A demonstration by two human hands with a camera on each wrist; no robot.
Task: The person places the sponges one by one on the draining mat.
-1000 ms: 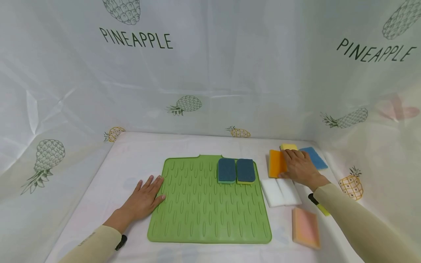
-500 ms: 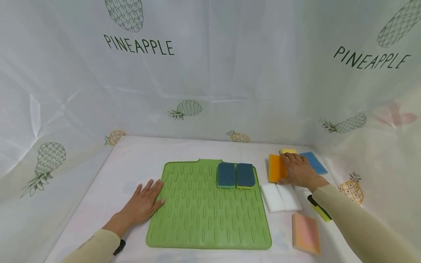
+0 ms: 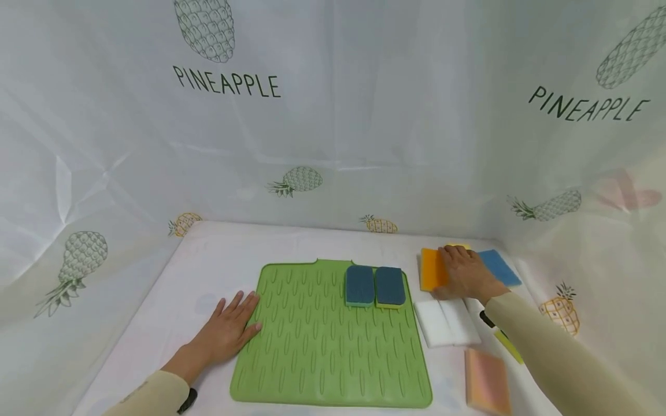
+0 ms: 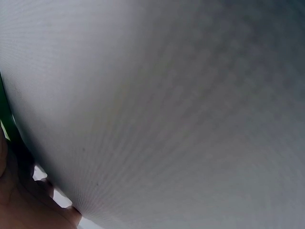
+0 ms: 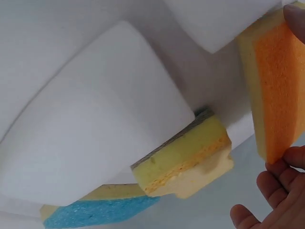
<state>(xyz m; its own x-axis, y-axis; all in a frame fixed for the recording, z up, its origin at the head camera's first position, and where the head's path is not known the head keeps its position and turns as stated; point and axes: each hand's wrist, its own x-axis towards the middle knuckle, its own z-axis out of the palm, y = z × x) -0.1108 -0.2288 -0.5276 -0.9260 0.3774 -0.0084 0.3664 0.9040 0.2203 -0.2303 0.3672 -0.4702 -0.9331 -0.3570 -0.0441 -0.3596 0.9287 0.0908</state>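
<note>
My right hand (image 3: 465, 273) grips an orange-topped sponge (image 3: 430, 270) on the table, right of the green ribbed mat (image 3: 312, 346). In the right wrist view the thumb is at one end of this orange sponge (image 5: 276, 90) and fingertips (image 5: 295, 156) are at the other. My left hand (image 3: 227, 326) lies flat with spread fingers at the mat's left edge. Two sponges with dark blue tops, one (image 3: 359, 286) beside the other (image 3: 389, 286), sit on the mat's far right corner. A pale sleeve fills most of the left wrist view.
Two white sponges (image 3: 434, 323) lie nearer than the orange one, by the mat's right edge. A blue sponge (image 3: 498, 267) and a partly hidden yellow sponge (image 3: 459, 247) are at the far right. Closer in are a pink sponge (image 3: 488, 381) and a yellow one (image 3: 509, 346) partly under the sleeve.
My right hand and the orange sponge have shifted slightly left, toward the mat. The head view has tilted up, so everything appears lower. My left hand stays at the mat's edge.
</note>
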